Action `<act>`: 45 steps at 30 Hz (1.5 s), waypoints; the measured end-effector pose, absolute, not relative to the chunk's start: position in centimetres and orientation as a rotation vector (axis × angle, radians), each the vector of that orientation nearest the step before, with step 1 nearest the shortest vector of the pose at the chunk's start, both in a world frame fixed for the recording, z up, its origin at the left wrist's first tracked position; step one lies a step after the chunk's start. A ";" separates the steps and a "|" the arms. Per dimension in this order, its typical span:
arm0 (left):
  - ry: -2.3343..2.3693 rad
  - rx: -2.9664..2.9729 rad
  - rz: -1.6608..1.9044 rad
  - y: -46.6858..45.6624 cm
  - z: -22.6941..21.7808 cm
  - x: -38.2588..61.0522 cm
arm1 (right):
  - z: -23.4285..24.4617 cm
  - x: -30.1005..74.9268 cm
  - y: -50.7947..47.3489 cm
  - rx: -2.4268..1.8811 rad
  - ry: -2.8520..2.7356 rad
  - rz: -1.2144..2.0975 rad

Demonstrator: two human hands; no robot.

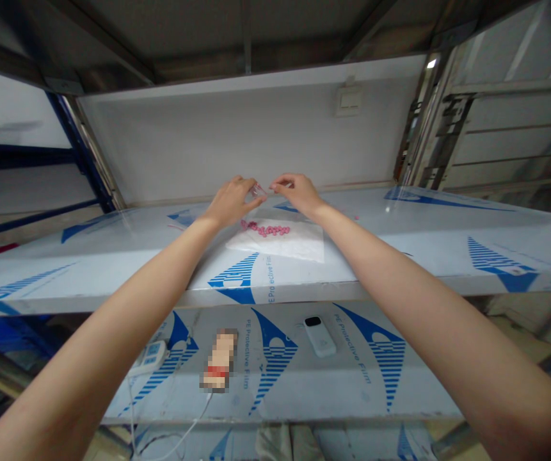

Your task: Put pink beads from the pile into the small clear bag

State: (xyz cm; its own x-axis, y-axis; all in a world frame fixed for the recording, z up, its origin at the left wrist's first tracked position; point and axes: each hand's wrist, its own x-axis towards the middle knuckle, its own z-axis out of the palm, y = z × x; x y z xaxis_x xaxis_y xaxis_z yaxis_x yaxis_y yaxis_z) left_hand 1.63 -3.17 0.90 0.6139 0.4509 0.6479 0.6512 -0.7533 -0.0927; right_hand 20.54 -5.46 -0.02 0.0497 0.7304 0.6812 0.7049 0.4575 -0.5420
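Note:
Above the back of the upper shelf, my left hand (233,202) pinches a small, see-through piece (258,190) with a hint of pink; its kind is too small to tell. My right hand (299,192) is close beside it on the right, thumb and forefinger pressed together. What sits in that right pinch, if anything, is too fine to make out. Below both hands, a cluster of pink beads (270,230) lies on a white sheet of paper (304,243). Thin pinkish strands (176,226) rest left of the sheet.
The upper shelf (400,250) wears blue-printed protective film. On the lower shelf (285,390) are a white device with a dark end (320,336), a blurred-out object (220,360) with a white cable (193,422), and a white controller (149,356). A wall switch (349,100) is behind.

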 end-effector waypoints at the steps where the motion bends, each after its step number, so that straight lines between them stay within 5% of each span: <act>1: -0.881 -2.518 -0.891 -3.0 0.9 1.6 | -0.1 20.6 -5.4 -1.284 -1.660 0.035; 21: -0.902 -2.534 -1.280 -3.1 0.8 1.4 | -1.6 20.2 -5.8 -1.253 -2.121 0.500; 35: -0.920 -2.577 -1.134 -2.8 0.5 1.2 | -1.5 20.0 -5.9 -1.347 -2.104 0.418; 45: -0.914 -2.595 -0.963 -3.0 0.6 1.4 | 0.3 20.5 -5.4 -1.125 -1.573 0.166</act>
State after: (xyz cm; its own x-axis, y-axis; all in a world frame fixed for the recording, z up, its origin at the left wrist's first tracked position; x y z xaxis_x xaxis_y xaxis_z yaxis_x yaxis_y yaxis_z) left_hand 1.45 -3.00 0.58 0.5903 0.4769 0.6512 0.6256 -0.7801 0.0042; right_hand 20.53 -5.44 0.26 0.0956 0.7196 0.6878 0.5602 0.5323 -0.6347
